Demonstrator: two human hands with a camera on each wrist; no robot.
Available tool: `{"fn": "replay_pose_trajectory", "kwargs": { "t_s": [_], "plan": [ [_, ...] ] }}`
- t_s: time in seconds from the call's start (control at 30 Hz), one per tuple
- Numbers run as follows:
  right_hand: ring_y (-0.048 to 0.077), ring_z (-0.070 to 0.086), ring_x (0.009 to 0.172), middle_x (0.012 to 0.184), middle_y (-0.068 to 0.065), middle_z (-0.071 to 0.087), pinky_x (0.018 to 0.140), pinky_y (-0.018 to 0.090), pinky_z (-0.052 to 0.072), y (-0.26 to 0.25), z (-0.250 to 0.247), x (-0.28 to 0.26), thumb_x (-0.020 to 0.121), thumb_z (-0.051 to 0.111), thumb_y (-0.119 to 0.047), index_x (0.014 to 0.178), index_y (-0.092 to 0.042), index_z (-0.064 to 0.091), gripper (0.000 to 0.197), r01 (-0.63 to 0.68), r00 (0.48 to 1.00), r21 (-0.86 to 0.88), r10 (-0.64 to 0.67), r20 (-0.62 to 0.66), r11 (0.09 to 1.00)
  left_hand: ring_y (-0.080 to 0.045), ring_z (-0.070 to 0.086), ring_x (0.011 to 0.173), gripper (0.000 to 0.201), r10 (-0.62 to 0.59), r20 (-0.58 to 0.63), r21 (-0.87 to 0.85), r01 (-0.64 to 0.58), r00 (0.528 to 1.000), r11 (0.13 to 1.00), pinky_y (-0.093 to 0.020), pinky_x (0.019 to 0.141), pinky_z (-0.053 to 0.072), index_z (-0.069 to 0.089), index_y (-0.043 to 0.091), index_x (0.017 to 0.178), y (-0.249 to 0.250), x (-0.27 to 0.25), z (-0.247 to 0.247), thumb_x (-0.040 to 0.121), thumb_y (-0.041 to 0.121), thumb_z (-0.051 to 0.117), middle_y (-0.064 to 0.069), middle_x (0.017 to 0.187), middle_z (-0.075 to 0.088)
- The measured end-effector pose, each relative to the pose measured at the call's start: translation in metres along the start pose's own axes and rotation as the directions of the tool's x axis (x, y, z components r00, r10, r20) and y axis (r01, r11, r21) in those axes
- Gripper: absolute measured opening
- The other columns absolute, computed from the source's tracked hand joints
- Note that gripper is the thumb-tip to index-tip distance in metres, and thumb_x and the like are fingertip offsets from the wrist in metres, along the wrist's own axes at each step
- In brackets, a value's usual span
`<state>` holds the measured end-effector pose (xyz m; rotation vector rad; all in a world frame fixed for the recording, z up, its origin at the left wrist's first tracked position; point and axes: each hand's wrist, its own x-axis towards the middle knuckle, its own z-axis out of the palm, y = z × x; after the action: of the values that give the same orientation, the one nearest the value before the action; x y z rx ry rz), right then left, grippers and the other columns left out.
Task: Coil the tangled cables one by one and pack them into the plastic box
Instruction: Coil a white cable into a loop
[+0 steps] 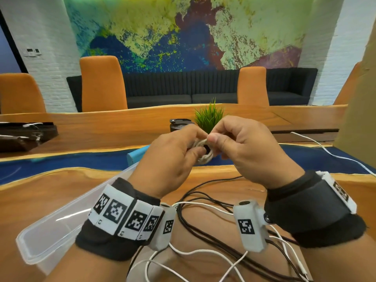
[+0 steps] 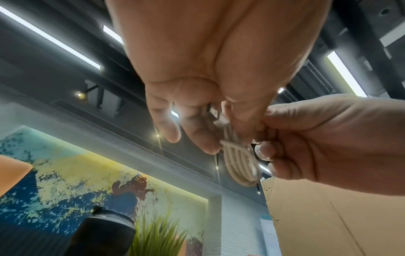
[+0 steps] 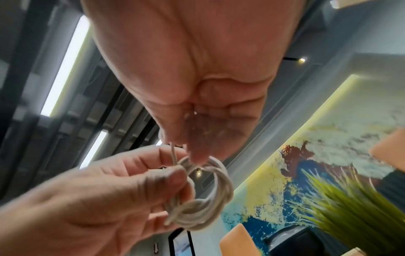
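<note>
At the bottom of the head view, loose black and white cables (image 1: 205,226) sprawl on the wooden bench (image 1: 40,196), with the clear plastic box (image 1: 61,218) at lower left. Above them, mid-frame, the left hand (image 1: 171,159) and right hand (image 1: 250,151) both pinch a small coiled white cable (image 1: 205,154), held in the air. Behind stands a green plant (image 1: 209,116).

Head view downward — wrist views upward, close, sharing the coil (image 1: 204,152).
</note>
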<state>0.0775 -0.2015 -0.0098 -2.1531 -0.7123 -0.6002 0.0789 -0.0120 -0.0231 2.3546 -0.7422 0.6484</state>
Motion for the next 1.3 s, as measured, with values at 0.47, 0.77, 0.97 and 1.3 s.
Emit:
{"fn": "replay_pose_trajectory", "kwargs": {
  "t_s": [0.47,0.77,0.97,1.3],
  "plan": [
    [0.019,0.062,0.071,0.087,0.019,0.071,0.064,0.035,0.052,0.005,0.002,-0.002,0.097,0.056,-0.023,0.097,-0.005,0.071,0.024,-0.313,0.949,0.481,0.285,0.131,0.819,-0.02,0.07,0.083,0.038,-0.152,0.032,-0.851,0.107,0.988,0.514,-0.031,0.072,0.056,0.054,0.013,0.125,0.005,0.002,0.012,0.088,0.012,0.062,-0.009,0.089,0.071],
    [0.022,0.059,0.073,0.092,0.021,0.07,0.059,0.025,0.055,0.001,-0.001,-0.002,0.095,0.059,-0.005,0.098,-0.011,0.077,0.019,-0.316,0.948,0.398,0.271,0.167,0.861,-0.01,0.069,0.087,0.022,-0.124,-0.072,-0.608,0.055,0.99,0.792,-0.022,0.074,0.054,0.066,0.013,0.116,0.007,0.002,0.019,0.102,0.016,0.05,-0.002,0.097,0.073],
    [0.022,0.073,0.083,0.089,0.011,0.076,0.07,0.033,0.062,-0.013,0.005,-0.002,0.096,0.055,-0.008,0.097,-0.011,0.075,0.02,-0.429,0.898,0.59,0.396,0.194,0.684,-0.011,0.062,0.088,0.023,-0.095,-0.202,-0.271,0.037,0.975,0.962,-0.037,0.076,0.054,0.065,0.023,0.109,-0.004,0.002,0.018,0.102,0.032,0.044,0.007,0.094,0.067],
    [0.028,0.067,0.068,0.074,0.012,0.071,0.063,0.043,0.06,-0.017,0.027,-0.004,0.086,0.071,-0.01,0.089,-0.014,0.073,0.005,-0.277,0.956,0.348,0.294,0.003,0.896,-0.009,0.06,0.076,0.019,-0.13,-0.206,-0.323,0.058,0.97,0.945,-0.027,0.062,0.05,0.067,0.02,0.103,-0.002,0.002,0.01,0.103,0.027,0.049,0.007,0.085,0.067]
  ]
}}
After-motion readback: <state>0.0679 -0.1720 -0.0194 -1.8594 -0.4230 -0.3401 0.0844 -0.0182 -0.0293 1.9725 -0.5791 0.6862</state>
